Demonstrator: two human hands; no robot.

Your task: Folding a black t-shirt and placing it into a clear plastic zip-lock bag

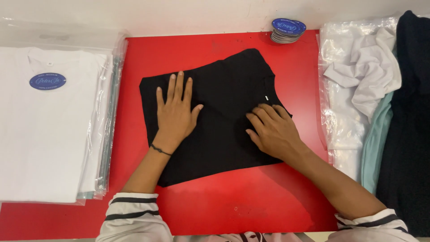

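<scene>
**Folded black garment on red table, both hands flat upon it**

Item: black garment [224, 121], folded to a rough rectangle, lying at the centre of the frame on a red table [268, 197]. The rectangle sits askew to the table edges. Its long axis runs from the lower left of the frame to the upper right. The upper right corner reaches toward the top centre; the lower left corner points toward the bottom of the frame. A small white tag shows near its right edge.

Left hand [175, 114]: laid palm down on the left-centre part of the garment, fingers spread and pointing toward the top of the frame, thumb out to the right. A thin dark band circles the wrist. The forearm rises from the lower left, in a striped sleeve.

Right hand [273, 130]: laid palm down on the right part of the garment, fingers close together and angled toward the upper left, fingertips near the white tag. The forearm enters from the lower right corner, also in a striped sleeve. Neither hand pinches or grips the cloth; both press flat.

Surroundings: stack of bagged white shirts [45, 134] at the left of the frame, an oval blue label on the top one. Stack of round blue labels [287, 29] at the top centre, on the table's far edge. Loose white garment in clear plastic [358, 80] at the upper right, with a pale green cloth [376, 143] and dark cloth [410, 112] beside it at the right edge.
</scene>
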